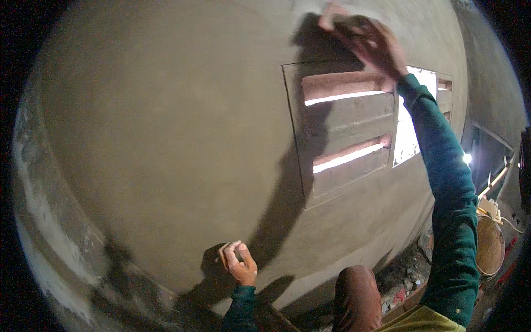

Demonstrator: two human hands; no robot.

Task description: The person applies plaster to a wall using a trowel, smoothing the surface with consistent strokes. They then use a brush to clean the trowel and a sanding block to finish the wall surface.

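High against the grey plastered wall [182, 127], my right hand [373, 47] is smeared by motion. Its fingers close round a small greyish-brown block [349, 22], pressed to or just off the plaster above the vent opening; the block's exact kind is unclear. Low down, my left hand [241, 268] is raised near the wall with curled fingers. A dark patch lies between its thumb and fingers, and whether it is a held thing or shadow cannot be made out. Both arms wear dark green sleeves.
A vent block [351, 130] with bright slots is set in the wall, beside a bright opening [406, 135]. My knee [358, 299] is near the wall's foot. Rubble [412, 276] lies below. A round pan-like container [490, 245] and a lit lamp [467, 159] are at right.
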